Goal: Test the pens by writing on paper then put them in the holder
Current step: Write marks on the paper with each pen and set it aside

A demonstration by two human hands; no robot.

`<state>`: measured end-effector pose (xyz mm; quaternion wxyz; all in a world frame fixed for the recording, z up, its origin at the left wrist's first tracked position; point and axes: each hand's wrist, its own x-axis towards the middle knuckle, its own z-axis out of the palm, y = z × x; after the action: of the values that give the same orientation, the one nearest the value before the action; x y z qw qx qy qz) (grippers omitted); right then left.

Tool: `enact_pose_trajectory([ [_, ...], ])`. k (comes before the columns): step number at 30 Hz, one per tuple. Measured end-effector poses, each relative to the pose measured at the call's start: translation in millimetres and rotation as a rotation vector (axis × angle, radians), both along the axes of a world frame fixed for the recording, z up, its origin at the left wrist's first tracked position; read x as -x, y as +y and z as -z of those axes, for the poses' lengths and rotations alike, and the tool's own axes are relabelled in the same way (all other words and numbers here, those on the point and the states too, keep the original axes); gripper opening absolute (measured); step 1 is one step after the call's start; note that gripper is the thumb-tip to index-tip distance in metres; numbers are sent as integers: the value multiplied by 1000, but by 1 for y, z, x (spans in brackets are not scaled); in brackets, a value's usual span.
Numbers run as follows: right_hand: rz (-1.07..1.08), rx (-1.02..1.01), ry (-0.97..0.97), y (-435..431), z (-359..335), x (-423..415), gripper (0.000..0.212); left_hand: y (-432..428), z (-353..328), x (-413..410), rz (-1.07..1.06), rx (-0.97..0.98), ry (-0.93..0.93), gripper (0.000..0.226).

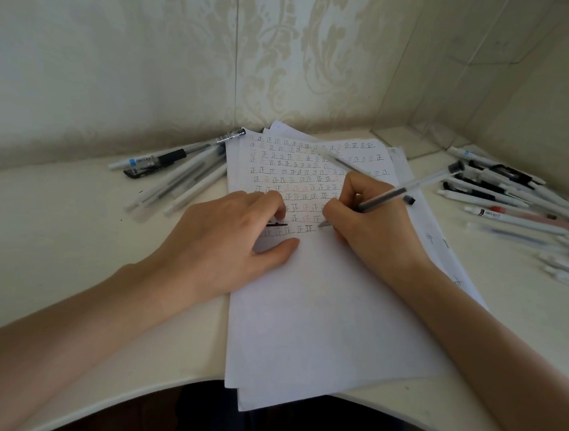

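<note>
The pen (381, 198) is pinched in the right hand (372, 223), tip on the paper (330, 305) at the lowest written row. The left hand (226, 234) is rested on the paper; a small dark object (277, 223) is half hidden under its fingers, grip not determinable.

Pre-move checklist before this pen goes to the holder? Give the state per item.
1. Pen held: the right hand grips the pen. Ok.
2. Tip on paper: the tip sits at the end of the last written row. Ok.
3. Paper steadied: the left hand rests on it. Ok.
4. This pen's test mark visible: the spot by the tip is too small to read. Cannot tell.
5. Holder in view: none seen on the desk. Not ok.
6. Cap ready: a small dark piece lies under the left hand, and it may or may not be a cap. Cannot tell.
</note>
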<state>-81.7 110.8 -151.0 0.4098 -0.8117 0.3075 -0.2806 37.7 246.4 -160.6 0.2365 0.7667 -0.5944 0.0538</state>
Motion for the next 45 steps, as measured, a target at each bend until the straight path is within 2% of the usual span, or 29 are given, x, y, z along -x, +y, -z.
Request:
enact_pose_trajectory([
  [8, -21, -14, 22, 2, 0, 0, 26, 0, 0, -1, 10, -4, 4, 35],
  [13, 24, -7, -33, 1, 1, 2, 28, 2, -2, -3, 30, -40, 190, 25],
  [17, -15, -162, -183, 0, -6, 4, 35, 1, 2, -7, 89, 9, 293, 13],
  [21, -258, -345, -348, -1, -12, 9, 20, 1, 7, -10, 170, 69, 282, 15],
  [25, -377, -509, -435, 1, -14, 11, 29, 0, 8, -11, 196, 113, 341, 16],
  [28, -364, -497, -419, 2, -10, 9, 20, 0, 7, -11, 224, 147, 340, 17],
  [33, -367, -394, -364, 5, -7, 7, 29, 2, 4, -9, 277, 155, 382, 16],
  [39, -363, -375, -395, 13, -5, 5, 36, 5, 4, -8, 342, 194, 325, 32],
  [45, -444, -373, -303, 15, -15, 3, 20, 1, 3, -7, 262, 246, 350, 14],
])
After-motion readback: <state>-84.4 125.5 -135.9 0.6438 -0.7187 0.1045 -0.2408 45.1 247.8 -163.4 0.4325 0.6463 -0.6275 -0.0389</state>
